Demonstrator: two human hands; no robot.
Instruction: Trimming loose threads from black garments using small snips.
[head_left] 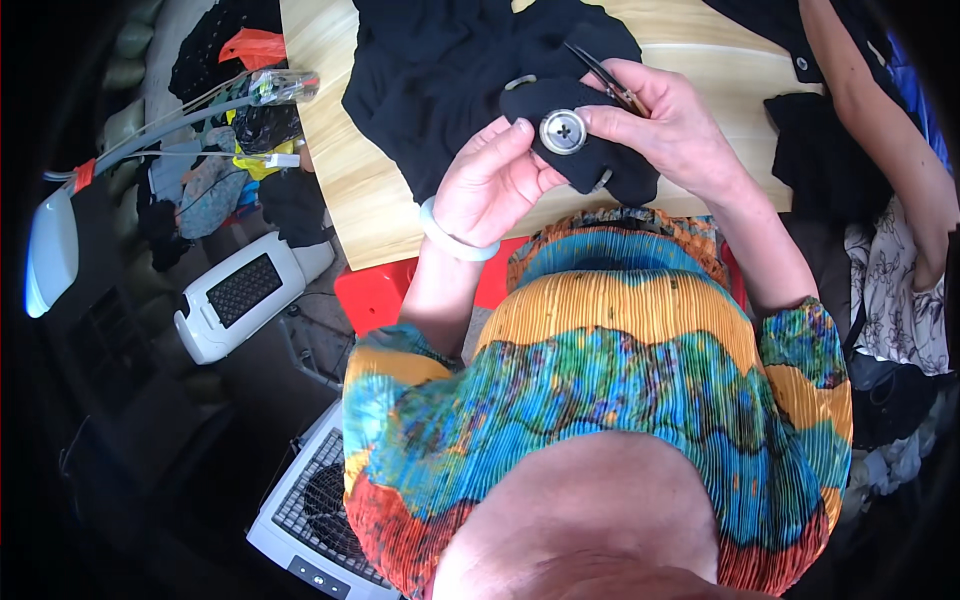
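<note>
A large round button (563, 131), grey with a dark cross of thread in its middle, sits on the black garment (440, 75). Pinched at the button's left edge, the cloth is in my left hand (485, 185), which has a pale bangle at its wrist. My right hand (668, 128) is closed around a pair of small thread snips (612, 82), blades pointing up and left. Its thumb presses by the button's right edge. Two more buttons show edge-on at the fold of the cloth, one above and one below. Part of the snips is hidden by my fingers.
The garment spreads over a light wooden table (335, 170). Another person's arm (870, 110) reaches in at the right beside more black cloth (825, 155). At left stand a lamp (52, 250), a white-and-black appliance (245, 295) and heaped fabrics. A red stool (370, 295) shows below the table.
</note>
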